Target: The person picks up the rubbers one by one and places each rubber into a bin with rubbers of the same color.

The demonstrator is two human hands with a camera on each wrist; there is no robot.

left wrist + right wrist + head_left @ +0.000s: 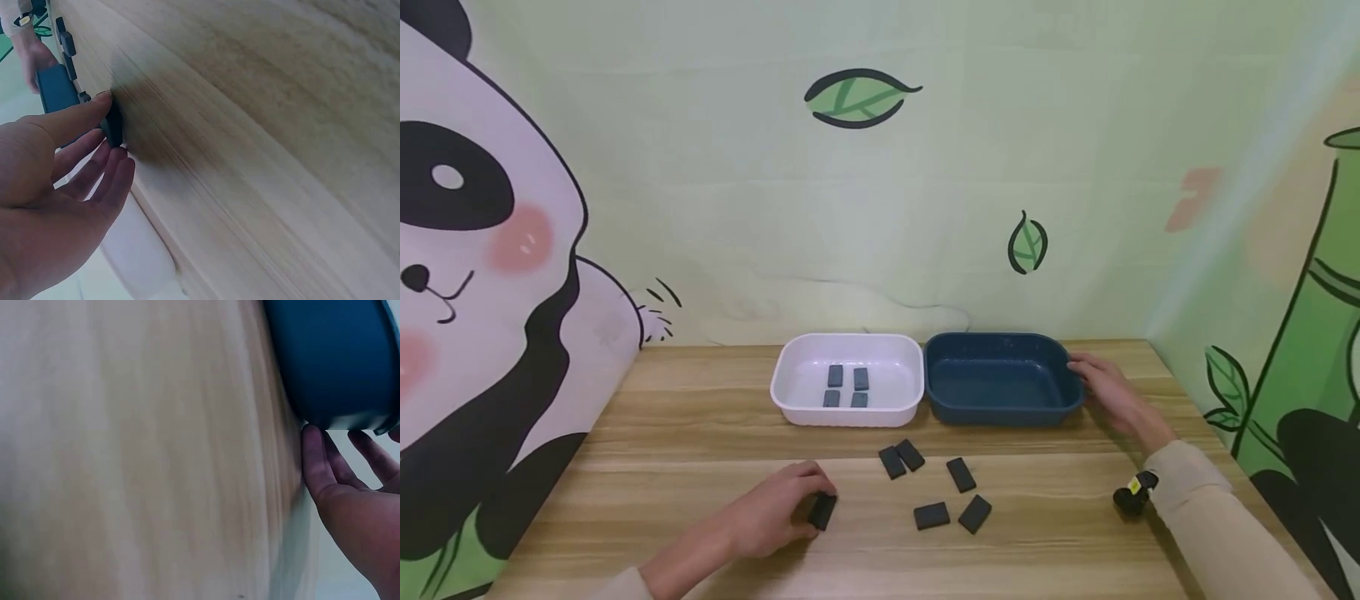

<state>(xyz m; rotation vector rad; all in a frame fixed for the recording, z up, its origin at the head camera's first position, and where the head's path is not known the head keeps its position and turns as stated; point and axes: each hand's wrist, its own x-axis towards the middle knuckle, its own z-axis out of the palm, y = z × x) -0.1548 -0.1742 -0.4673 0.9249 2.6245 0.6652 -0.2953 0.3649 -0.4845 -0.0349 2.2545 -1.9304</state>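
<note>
Nearest, the person's left hand (771, 517) was closed to a narrow pinch, with a dark block (823, 512) held between the thumb and the fingertips. That block was tilted, low over the wooden table (700, 433); whether its lower edge touched the wood could not be told.

Beyond it and to the right lay five loose blocks. A crosswise block (932, 516) and a slanted block (975, 514) were nearest, close beside each other. A single block (961, 475) lay a little farther back, and a pair of blocks (902, 459) lay side by side toward the trays.

Off to the right, a small black device (1131, 497) with a yellow label sat at the cuff of a pale sleeve (1217, 517). Past it, the right hand (1112, 396) had its fingers fairly straight and spread, the tips against the right end of a dark blue tray (1003, 415); they were not curled tightly round it.

Just beside that tray stood a white tray (850, 416), in which four blocks (861, 379) lay in two rows of two. Behind the table hung a pale green backdrop (737, 183) printed with leaves, bamboo and a panda.
</note>
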